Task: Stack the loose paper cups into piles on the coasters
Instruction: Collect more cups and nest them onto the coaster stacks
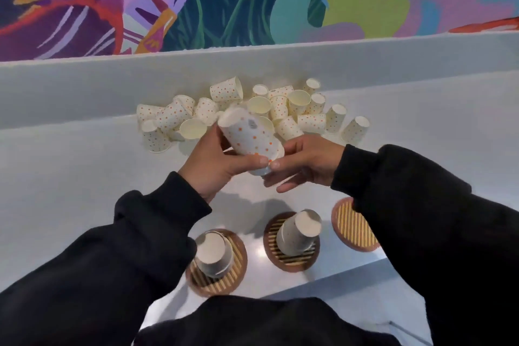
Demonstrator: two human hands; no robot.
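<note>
Left hand (213,166) grasps nested polka-dot cups (250,137), tilted, above the counter (70,177) middle; right hand (306,163) pinches their rim. Risk: tilted nest could slide apart, or a sleeve could topple the cup pile (299,230) by the near edge.

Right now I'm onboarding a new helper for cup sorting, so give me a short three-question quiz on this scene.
1. True or false: all three coasters already hold cups.
2. What does the left hand hold? A) a coaster B) a nested cup stack C) nothing
3. Where does the loose cup heap lie?

Key: 1. False: the right coaster is bare, while the left coaster and middle coaster hold upturned cups. 2. B, with the right hand at its rim. 3. Against the counter's back wall.
</note>
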